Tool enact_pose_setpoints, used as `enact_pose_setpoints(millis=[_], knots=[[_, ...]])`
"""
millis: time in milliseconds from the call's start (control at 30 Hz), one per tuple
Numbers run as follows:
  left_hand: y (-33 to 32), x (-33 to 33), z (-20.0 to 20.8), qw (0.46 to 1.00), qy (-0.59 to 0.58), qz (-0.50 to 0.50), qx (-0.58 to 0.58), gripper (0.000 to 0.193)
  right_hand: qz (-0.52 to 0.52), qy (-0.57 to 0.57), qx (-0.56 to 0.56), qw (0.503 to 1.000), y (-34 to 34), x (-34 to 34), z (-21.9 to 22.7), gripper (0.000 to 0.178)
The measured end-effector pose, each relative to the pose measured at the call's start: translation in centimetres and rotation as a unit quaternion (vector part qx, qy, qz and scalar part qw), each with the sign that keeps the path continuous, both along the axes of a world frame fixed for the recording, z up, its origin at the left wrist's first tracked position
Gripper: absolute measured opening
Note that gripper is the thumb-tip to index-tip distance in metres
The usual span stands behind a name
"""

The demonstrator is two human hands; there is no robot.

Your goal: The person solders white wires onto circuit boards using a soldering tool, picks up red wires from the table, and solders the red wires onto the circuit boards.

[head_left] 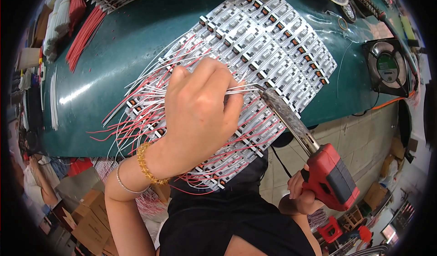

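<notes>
Solder point sits at the left hand's fingertips; iron reaches it from the lower right.

White wire ends (241, 89) are pinched in the closed left hand (200, 115), sticking out to its right and touching the tip of the soldering iron (291, 119). Iron's long axis runs diagonally down-right to its red handle, gripped tight by the right hand (302, 192), well apart from the joint. Left hand is nearer. Beneath both: rows of small white modules (273, 42) with red and white leads, on the green table (132, 42).
</notes>
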State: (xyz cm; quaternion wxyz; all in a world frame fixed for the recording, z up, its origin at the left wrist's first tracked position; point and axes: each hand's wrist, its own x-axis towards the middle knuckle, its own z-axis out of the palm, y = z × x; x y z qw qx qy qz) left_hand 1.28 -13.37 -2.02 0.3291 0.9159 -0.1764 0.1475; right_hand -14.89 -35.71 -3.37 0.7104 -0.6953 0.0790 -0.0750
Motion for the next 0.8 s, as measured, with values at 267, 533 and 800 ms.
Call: enact_pose_setpoints(millis=[267, 533, 800], knots=[[0.0, -0.1, 0.0, 1.000, -0.005, 0.006, 0.007, 0.011, 0.047, -0.021, -0.023, 0.998, -0.6, 0.2, -0.8, 0.076], [0.1, 0.3, 0.5, 0.995, 0.021, 0.025, -0.090, 0.011, 0.027, -0.002, 0.027, 0.999, 0.1, 0.9, -0.1, 0.077], [0.6, 0.4, 0.6, 0.956, 0.050, 0.030, -0.287, 0.007, -0.173, 0.182, 0.152, 0.956, -2.8, -2.5, -2.3, 0.076]])
